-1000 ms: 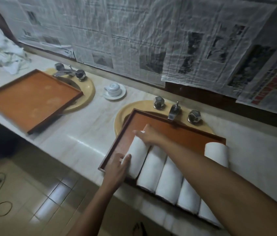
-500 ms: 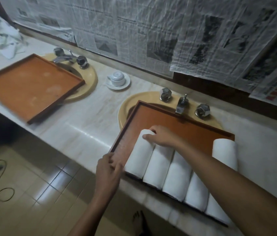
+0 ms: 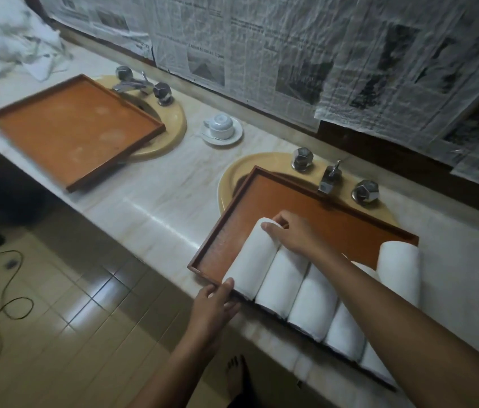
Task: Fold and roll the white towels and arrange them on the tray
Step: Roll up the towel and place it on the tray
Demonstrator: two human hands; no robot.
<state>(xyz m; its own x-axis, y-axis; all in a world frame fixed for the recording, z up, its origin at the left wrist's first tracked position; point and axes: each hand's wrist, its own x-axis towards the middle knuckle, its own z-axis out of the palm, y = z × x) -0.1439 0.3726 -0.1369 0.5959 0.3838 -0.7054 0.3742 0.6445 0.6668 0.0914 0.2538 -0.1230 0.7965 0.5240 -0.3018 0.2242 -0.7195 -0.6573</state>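
head view. five rolled white towels are seen side by side along the near rim of the tray [image 3: 329, 222], which is set over the right-hand sink of the surface [image 3: 156, 207]. a sixth roll [image 3: 398, 269] is stacked on top at the right end.

the leftmost roll [image 3: 250, 260] is the one in hand. its long axis runs from the near rim toward the far rim, slanted a little to the right, and its side is touching the next roll.

right hand [image 3: 294, 235]: laid over the far end of the leftmost roll, fingers [image 3: 281, 222] curled and thumb closed against them, so the end of the roll is pinched.

left hand [image 3: 214, 301]: placed at the near end of the same roll, on the tray's near rim. the thumb is set on top and the fingers are curled at the outer edge, so the rim appears to be gripped.

the roll is thus bracketed end to end, right hand beyond it and left hand before it. a bare strip of tray floor is left on its left side.

judgement: seating of this roll looks nearly done. only a small push along the axis, or sideways against its neighbour, seems needed.

loose towels [image 3: 6, 39] are heaped at the far left of the surface, beyond a second tray [image 3: 70, 128]. the left hand is the nearer one to them.
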